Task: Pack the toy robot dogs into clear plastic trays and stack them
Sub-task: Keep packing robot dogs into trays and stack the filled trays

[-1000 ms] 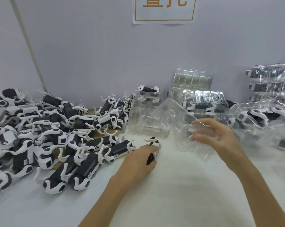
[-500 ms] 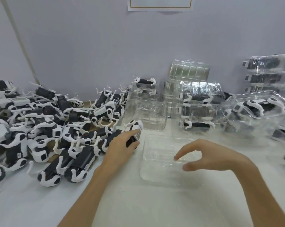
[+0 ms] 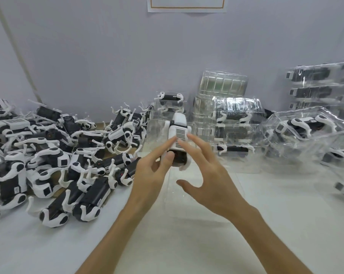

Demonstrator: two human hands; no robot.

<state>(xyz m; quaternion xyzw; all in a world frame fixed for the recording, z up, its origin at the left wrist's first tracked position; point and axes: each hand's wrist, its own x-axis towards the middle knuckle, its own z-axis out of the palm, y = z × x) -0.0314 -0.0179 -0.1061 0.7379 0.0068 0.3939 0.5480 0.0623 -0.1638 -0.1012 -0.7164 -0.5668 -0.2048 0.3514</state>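
Black-and-white toy robot dog [image 3: 178,135] is gripped by left hand [image 3: 153,173]; right hand [image 3: 205,175] is spread wide. Clear plastic tray [image 3: 189,206] below fingers appears unfilled; large heap of unpacked dogs [image 3: 48,155] is seen leftward.

Toy robot dog [image 3: 178,133] in the left grip [image 3: 149,175] above a clear tray [image 3: 178,207], right grip's [image 3: 208,175] straight fingers [image 3: 194,144] against it.

Nothing legible shows. The white paper sheet with an orange border [image 3: 187,4] on the grey wall [image 3: 108,56] shows only its blank lower part. The small white stickers [image 3: 16,189] on the black-and-white plastic toy robot dogs [image 3: 54,155] piled on the bench [image 3: 187,244] are too small to make out.
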